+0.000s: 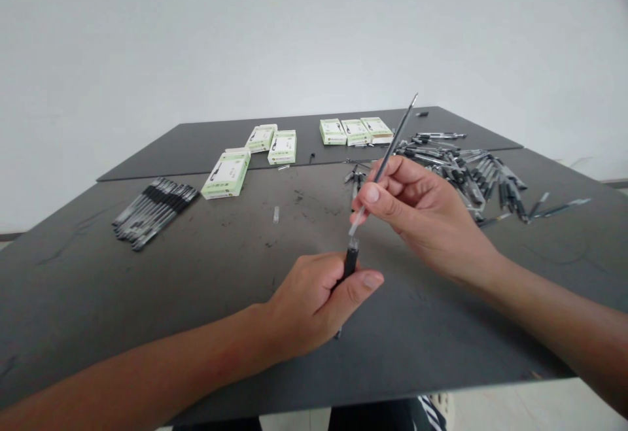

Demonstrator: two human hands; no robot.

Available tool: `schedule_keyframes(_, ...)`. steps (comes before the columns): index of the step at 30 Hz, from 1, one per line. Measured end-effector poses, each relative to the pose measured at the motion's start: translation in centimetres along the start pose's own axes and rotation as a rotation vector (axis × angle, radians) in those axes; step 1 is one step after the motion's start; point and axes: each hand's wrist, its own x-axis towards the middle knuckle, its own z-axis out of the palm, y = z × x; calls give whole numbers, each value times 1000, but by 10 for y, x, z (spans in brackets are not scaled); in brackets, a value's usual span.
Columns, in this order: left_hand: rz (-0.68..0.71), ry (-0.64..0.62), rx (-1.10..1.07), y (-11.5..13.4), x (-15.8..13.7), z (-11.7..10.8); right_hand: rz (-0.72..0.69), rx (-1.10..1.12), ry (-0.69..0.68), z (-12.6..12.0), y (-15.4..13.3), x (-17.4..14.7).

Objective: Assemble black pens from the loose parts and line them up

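My left hand (321, 303) is closed around a pen barrel (351, 259) with a black grip, held upright with its open clear end on top. Between the thumb and fingers of my right hand (417, 205) is a pen refill (392, 146), slanted with its metal tip up and to the right. The refill's clear tail end sits just above the mouth of the barrel; whether the two touch I cannot tell. Most of the barrel is hidden in my left fist, with its lower end showing beneath.
A big pile of loose pens and parts (471, 176) spreads at the right. Assembled pens (154, 212) lie in a neat row at the left. Several green-and-white boxes (227, 174) stand farther back. A small clear piece (276, 214) lies mid-table on the dark table (235, 274).
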Motion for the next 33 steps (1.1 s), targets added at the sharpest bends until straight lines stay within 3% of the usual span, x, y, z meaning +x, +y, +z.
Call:
schedule_keyframes(19,-41,-10,-2,-1,-1,-1,39,-25,-37,0,-5,-2)
schedule_keyframes(28,-144,19,0,1,-1,2,97,-111,-199,-9,-1,-5)
schedule_keyframes(30,-143,14,2,2,-1,1,84,-105,-163,-16,0,-1)
schedule_keyframes(33,-143,17,-1,2,0,1,21,-143,-5,-35,4,12)
